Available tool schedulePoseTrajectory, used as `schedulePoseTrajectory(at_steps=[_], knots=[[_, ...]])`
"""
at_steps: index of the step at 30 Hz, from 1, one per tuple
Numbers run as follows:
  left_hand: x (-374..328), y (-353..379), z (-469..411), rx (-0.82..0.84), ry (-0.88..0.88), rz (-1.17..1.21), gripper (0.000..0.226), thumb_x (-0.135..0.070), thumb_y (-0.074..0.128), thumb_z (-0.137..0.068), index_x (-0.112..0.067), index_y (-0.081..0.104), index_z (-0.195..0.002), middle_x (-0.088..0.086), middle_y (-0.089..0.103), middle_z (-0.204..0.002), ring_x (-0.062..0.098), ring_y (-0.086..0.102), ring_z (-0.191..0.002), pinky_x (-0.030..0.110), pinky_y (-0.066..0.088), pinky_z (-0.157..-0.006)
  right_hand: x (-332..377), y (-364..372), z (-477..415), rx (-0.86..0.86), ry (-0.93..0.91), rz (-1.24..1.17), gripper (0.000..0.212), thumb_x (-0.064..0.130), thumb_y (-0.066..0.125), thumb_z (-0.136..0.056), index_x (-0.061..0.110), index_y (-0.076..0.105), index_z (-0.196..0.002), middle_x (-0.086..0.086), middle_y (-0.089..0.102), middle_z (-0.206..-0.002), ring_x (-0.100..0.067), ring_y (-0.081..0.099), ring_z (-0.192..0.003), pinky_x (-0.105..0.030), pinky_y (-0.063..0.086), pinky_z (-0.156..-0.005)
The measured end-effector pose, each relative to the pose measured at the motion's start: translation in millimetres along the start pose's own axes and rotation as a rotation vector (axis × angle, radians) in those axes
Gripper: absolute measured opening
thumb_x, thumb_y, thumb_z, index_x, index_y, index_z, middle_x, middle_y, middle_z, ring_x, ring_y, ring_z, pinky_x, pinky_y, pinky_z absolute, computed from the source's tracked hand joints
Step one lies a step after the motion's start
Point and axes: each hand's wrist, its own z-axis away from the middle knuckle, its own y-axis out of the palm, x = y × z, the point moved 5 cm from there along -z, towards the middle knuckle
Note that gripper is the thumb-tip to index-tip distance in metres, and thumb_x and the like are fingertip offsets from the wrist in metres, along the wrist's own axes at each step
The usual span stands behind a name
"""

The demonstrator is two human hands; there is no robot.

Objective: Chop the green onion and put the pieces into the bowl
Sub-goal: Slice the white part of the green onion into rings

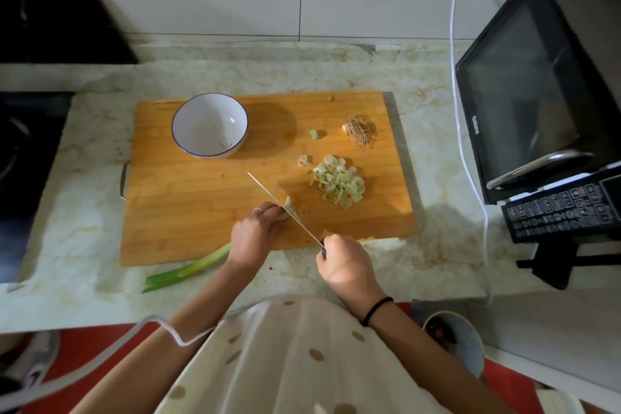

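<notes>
A green onion (pixel 198 266) lies across the near edge of the wooden cutting board (pixel 188 212), its green leaves hanging onto the counter. My left hand (pixel 256 235) holds its white end down on the board. My right hand (pixel 347 267) grips the handle of a knife (pixel 282 204), whose blade rests against the onion's cut end beside my left fingers. A pile of sliced rings (pixel 339 182) sits right of the blade, with stray pieces (pixel 314 134) further back. The white bowl (pixel 188 118) with a blue rim stands at the board's back left, nearly empty.
The cut-off root tuft (pixel 361 130) lies at the board's back right. A black microwave (pixel 534 94) stands at the right on the marble counter (pixel 447 239), with a white cable (pixel 465 144) running down beside it. A dark stove (pixel 23 158) sits at the left.
</notes>
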Motion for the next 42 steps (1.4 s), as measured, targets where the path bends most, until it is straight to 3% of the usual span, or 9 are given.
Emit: schedulePoseTrajectory(at_steps=[6,11,14,17,21,24,29,37,42], knots=[[-3,1,-3,-0.022,0.0,-0.001,0.027,0.003,0.071,-0.068,-0.011,0.07,-0.091,0.001,0.069,-0.099,0.028,0.065,-0.067,0.03,0.049,-0.047,4,3,-9,-0.019,0.067,-0.03,0.011,0.013,0.051,-0.087,0.009,0.059,-0.08,-0.012,0.067,-0.087,-0.032,0.063,-0.081,-0.028,0.038,-0.059],[0,-1,-3,-0.035,-0.005,-0.009,0.03,0.002,0.074,-0.065,-0.012,0.071,-0.092,0.002,0.07,-0.098,0.027,0.066,-0.066,0.029,0.05,-0.048,10,4,-19,-0.051,0.06,-0.084,0.012,0.014,0.052,-0.086,0.007,0.059,-0.078,-0.012,0.067,-0.084,-0.032,0.064,-0.078,-0.027,0.037,-0.056],[-3,-3,-3,-0.042,-0.01,0.02,0.029,0.003,0.074,-0.066,-0.011,0.072,-0.092,0.002,0.07,-0.098,0.027,0.066,-0.068,0.03,0.051,-0.05,9,4,-23,-0.053,0.059,-0.101,0.02,0.015,0.052,-0.087,0.01,0.049,-0.068,-0.008,0.061,-0.072,-0.03,0.058,-0.069,-0.026,0.035,-0.053],[-4,-4,-1,-0.042,-0.016,0.048,0.028,0.002,0.074,-0.068,-0.01,0.072,-0.093,0.003,0.071,-0.098,0.027,0.066,-0.07,0.033,0.054,-0.053,3,1,-26,-0.071,0.06,-0.157,0.036,0.015,0.052,-0.085,0.015,0.034,-0.054,0.002,0.04,-0.053,-0.025,0.045,-0.056,-0.024,0.023,-0.041],[-2,-5,0,-0.028,-0.048,0.054,0.024,-0.008,0.073,-0.075,-0.012,0.071,-0.099,0.002,0.069,-0.103,0.027,0.067,-0.077,0.033,0.052,-0.058,-10,-18,-26,-0.204,0.063,-0.087,0.036,0.014,0.052,-0.087,0.017,0.036,-0.054,0.002,0.043,-0.055,-0.022,0.045,-0.054,-0.024,0.026,-0.043],[0,-3,2,-0.003,-0.055,0.025,0.025,-0.011,0.069,-0.078,-0.016,0.069,-0.103,-0.001,0.067,-0.108,0.028,0.066,-0.079,0.033,0.05,-0.058,-29,-34,-29,-0.284,0.121,-0.18,0.04,0.013,0.051,-0.086,0.017,0.032,-0.051,0.002,0.039,-0.05,-0.024,0.044,-0.051,-0.024,0.021,-0.04],[2,-1,7,0.024,-0.046,-0.038,0.034,-0.015,0.067,-0.08,-0.023,0.063,-0.113,-0.005,0.062,-0.118,0.026,0.063,-0.088,0.037,0.054,-0.061,-27,-34,-25,-0.289,0.051,-0.329,0.046,0.015,0.055,-0.085,0.016,0.025,-0.05,0.002,0.027,-0.044,-0.012,0.025,-0.04,-0.025,0.018,-0.042],[-3,-5,7,-0.039,-0.012,-0.028,0.036,-0.003,0.07,-0.073,-0.019,0.067,-0.105,-0.004,0.066,-0.11,0.025,0.065,-0.078,0.029,0.048,-0.049,-27,-30,-15,-0.318,0.073,-0.181,0.038,0.017,0.054,-0.086,0.018,0.035,-0.053,0.005,0.04,-0.051,-0.018,0.042,-0.051,-0.024,0.019,-0.04],[1,-8,-5,-0.049,-0.039,-0.015,0.038,-0.003,0.067,-0.075,-0.018,0.066,-0.11,-0.001,0.064,-0.115,0.028,0.064,-0.085,0.032,0.049,-0.056,-27,-41,-8,-0.424,0.0,0.078,0.023,0.021,0.055,-0.086,0.017,0.041,-0.068,-0.006,0.059,-0.062,-0.025,0.054,-0.056,-0.025,0.028,-0.049]])
